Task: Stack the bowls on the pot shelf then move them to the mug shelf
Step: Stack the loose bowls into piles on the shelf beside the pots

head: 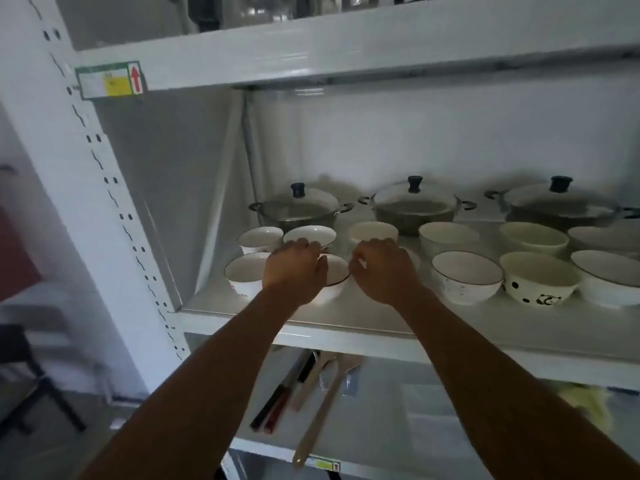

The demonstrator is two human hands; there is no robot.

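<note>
The left hand (pixel 294 270) curls over the dark-rimmed bowl (pixel 337 271), seemingly gripping its rim. The right hand (pixel 382 268) hangs just beside it, fingers curled; whether on anything I cannot tell. The bowls sit unstacked along the front of the pot shelf (pixel 346 327), before the lidded pots (pixel 414 209). Best lift straight, clear neighbouring rims, and lower it centred into the left front bowl (pixel 242 275).

On the shelf (pixel 450 320), three pots (pixel 414 209) stand in a row at the back; bowls (pixel 465 275) sit in two rows before them. Utensils (pixel 311 393) lie on the lower shelf (pixel 415 431).
</note>
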